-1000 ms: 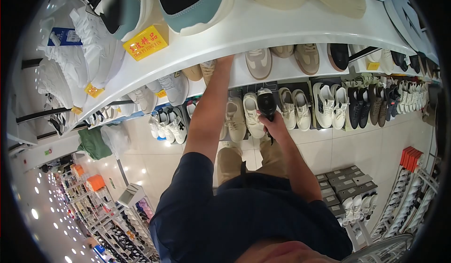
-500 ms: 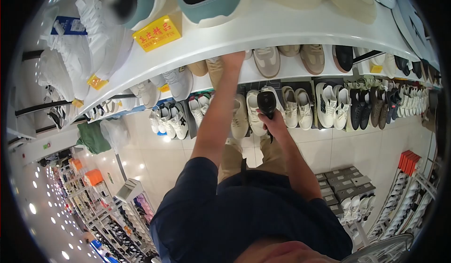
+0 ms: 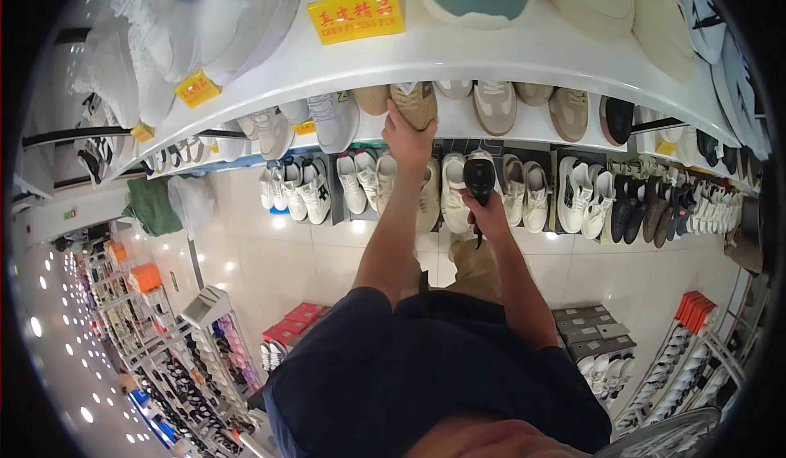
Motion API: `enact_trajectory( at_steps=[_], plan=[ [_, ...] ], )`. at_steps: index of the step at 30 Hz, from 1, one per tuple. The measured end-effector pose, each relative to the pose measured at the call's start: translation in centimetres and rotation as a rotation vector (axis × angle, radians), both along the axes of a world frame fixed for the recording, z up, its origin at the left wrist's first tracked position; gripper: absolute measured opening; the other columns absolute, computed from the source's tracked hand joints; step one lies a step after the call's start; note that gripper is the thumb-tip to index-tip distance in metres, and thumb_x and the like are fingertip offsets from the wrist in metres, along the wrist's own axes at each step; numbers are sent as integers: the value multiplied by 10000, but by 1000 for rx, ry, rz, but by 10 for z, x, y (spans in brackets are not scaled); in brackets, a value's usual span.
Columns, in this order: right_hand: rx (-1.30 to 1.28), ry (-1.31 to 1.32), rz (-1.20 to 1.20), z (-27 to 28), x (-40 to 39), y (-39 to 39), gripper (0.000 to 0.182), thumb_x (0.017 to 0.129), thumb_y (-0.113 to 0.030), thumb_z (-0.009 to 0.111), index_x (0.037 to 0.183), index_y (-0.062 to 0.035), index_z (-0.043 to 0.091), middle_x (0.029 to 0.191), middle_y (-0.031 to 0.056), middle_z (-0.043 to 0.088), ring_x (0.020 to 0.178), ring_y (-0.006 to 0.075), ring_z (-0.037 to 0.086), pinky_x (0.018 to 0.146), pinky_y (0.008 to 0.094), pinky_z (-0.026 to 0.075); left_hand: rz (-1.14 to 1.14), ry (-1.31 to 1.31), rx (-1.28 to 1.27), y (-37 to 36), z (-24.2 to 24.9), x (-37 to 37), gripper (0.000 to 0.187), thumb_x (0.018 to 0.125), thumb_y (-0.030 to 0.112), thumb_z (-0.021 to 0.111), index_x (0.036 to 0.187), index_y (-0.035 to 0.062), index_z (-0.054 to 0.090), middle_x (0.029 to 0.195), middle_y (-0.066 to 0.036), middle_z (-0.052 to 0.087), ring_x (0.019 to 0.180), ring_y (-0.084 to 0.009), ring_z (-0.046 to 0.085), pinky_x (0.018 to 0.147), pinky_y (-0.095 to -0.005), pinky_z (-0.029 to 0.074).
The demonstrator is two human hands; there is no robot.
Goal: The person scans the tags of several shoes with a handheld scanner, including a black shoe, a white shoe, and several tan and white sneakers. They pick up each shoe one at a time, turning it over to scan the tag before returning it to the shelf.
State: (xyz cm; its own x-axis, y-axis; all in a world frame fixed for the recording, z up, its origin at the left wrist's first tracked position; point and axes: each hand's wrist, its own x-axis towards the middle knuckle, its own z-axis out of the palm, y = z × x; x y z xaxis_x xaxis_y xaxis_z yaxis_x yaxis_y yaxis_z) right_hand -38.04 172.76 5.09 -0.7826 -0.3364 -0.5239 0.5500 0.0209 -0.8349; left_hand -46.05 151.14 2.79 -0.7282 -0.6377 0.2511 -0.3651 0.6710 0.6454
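My left hand [image 3: 412, 140] is closed around the toe of a tan sneaker [image 3: 416, 104] on the lower white shelf [image 3: 458, 124]. The sneaker's heel end is partly hidden under the upper shelf's edge. Another tan shoe [image 3: 371, 99] sits just left of it, and a beige sneaker with a pale stripe [image 3: 494, 104] stands to the right. Lower down, my right hand [image 3: 489, 214] grips the handle of a black barcode scanner [image 3: 479, 178], held upright in front of my body above the floor-level shoes.
The upper white shelf [image 3: 458, 61] curves across above my hands, carrying shoes and a yellow sign [image 3: 356, 16]. White sneakers [image 3: 577, 200] line the floor level. Grey shoeboxes [image 3: 594, 331] stand behind me at right, red ones [image 3: 299, 323] at left.
My left hand has come out from under the upper shelf's edge and now shows gripping the tan sneaker. The view has shifted; my right hand still holds the scanner.
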Motion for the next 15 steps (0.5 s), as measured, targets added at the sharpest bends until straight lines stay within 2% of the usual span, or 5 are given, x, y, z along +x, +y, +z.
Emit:
enact_trajectory(
  at_steps=[1, 4, 15],
  plan=[
    [0, -1, 0, 0, 2, -2, 264, 880, -208, 720, 1017, 10, 663, 707, -5, 589, 513, 74, 524, 468, 264, 426, 33, 4, -60, -1, 2, -1, 1100, 626, 394, 861, 1489, 9, 296, 1179, -270, 585, 1048, -436, 559, 956, -529, 402],
    [18, -17, 7, 3, 5, -4, 264, 883, -202, 715, 1029, 13, 664, 718, 1, 597, 512, 75, 526, 470, 265, 428, 18, -32, 11, -5, 9, 3, 1059, 650, 326, 856, 1482, -14, 296, 1253, -278, 537, 1094, -447, 526, 992, -527, 374],
    [21, -14, -25, 6, 10, 5, 248, 896, -194, 690, 1027, 16, 682, 716, -3, 590, 507, 75, 529, 472, 258, 421, 107, -31, 21, -2, -4, 6, 1049, 632, 311, 862, 1474, -7, 323, 1242, -257, 540, 1099, -434, 520, 996, -525, 376]
  ],
)
